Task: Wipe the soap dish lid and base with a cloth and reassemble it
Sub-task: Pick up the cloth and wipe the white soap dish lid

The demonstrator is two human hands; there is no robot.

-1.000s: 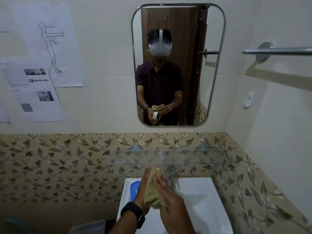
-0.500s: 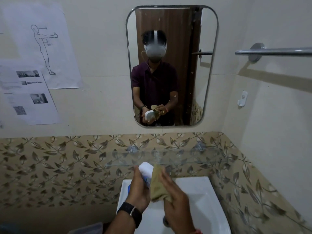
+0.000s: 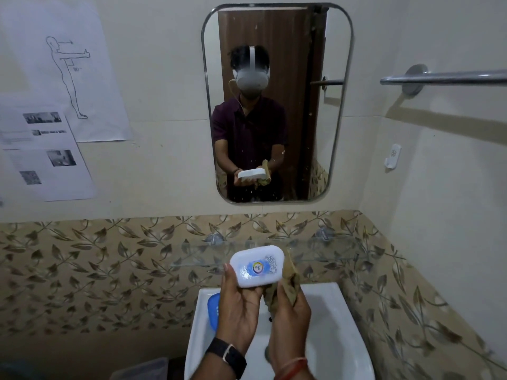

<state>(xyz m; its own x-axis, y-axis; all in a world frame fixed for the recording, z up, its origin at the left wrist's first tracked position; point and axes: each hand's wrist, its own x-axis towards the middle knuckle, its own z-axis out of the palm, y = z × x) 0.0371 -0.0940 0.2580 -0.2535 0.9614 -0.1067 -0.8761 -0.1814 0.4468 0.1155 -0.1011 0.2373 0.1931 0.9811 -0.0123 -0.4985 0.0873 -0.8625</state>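
My left hand point(image 3: 238, 311) holds the white soap dish lid point(image 3: 256, 266) from below, flat side up, with a round coloured sticker on its top. My right hand point(image 3: 288, 320) grips a crumpled tan cloth point(image 3: 287, 282), which touches the lid's right edge. Both hands are above the white sink point(image 3: 332, 325). The blue soap dish base point(image 3: 213, 310) lies on the sink's left rim, partly hidden behind my left hand.
A glass shelf point(image 3: 323, 250) runs along the leaf-patterned tiles just behind the lid. Above it hangs a mirror point(image 3: 277, 102) that reflects me. A metal towel bar point(image 3: 444, 78) juts out on the right wall. Papers point(image 3: 55, 119) are stuck on the left wall.
My left hand has turned the lid from edge-on to flat, so its top faces up. The cloth has slid off the lid's face to its right edge.
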